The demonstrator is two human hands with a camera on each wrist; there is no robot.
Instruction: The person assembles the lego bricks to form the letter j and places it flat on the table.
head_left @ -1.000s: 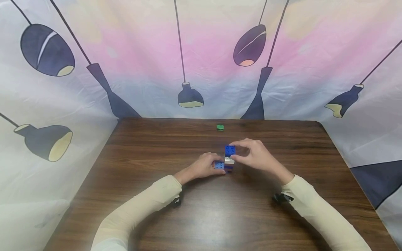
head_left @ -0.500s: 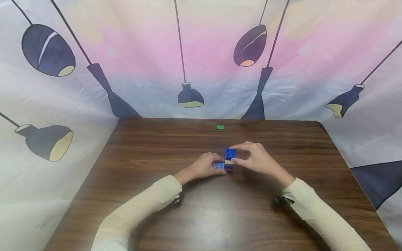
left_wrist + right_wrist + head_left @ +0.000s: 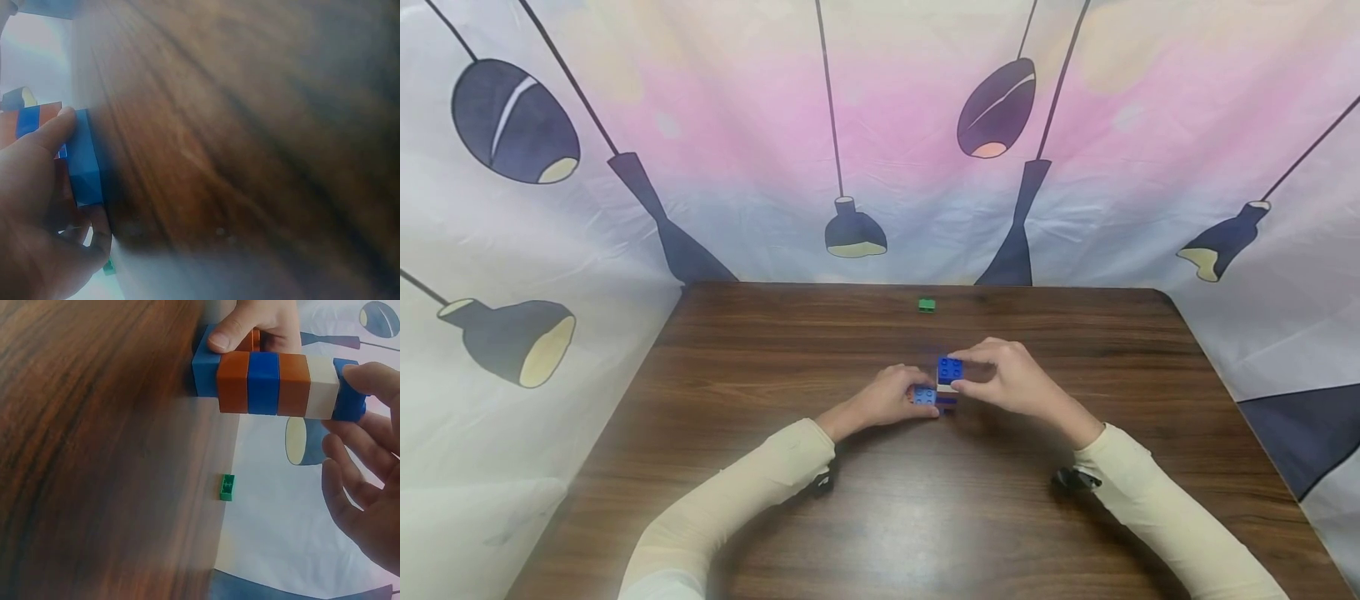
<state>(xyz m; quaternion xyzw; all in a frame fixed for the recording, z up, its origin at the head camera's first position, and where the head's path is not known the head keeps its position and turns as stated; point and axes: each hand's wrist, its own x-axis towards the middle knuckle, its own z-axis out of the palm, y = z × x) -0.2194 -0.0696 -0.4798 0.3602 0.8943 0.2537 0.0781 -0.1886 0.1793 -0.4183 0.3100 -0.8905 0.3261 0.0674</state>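
A tower of toy building bricks stands mid-table. The right wrist view shows it sideways: a blue base brick [image 3: 206,369], then an orange brick [image 3: 232,382], a blue brick [image 3: 262,383], another orange brick [image 3: 292,385] and a white brick [image 3: 322,387]. Topmost sits a dark blue brick [image 3: 951,368], pinched between thumb and fingers of the right hand [image 3: 1009,375]. The left hand [image 3: 883,400] grips the tower's foot, its thumb on the base brick. Between that hand's fingers, a lighter blue brick [image 3: 924,396] shows its studs beside the tower.
A small green brick [image 3: 927,306] lies near the far edge of the wooden table [image 3: 775,333]. Behind the table hangs a cloth [image 3: 910,125] printed with lamps. Dark wrist cameras sit under both sleeves.
The right hand has come down slightly with the dark blue brick, which now covers most of the white brick in the head view. The left hand has stayed in place.
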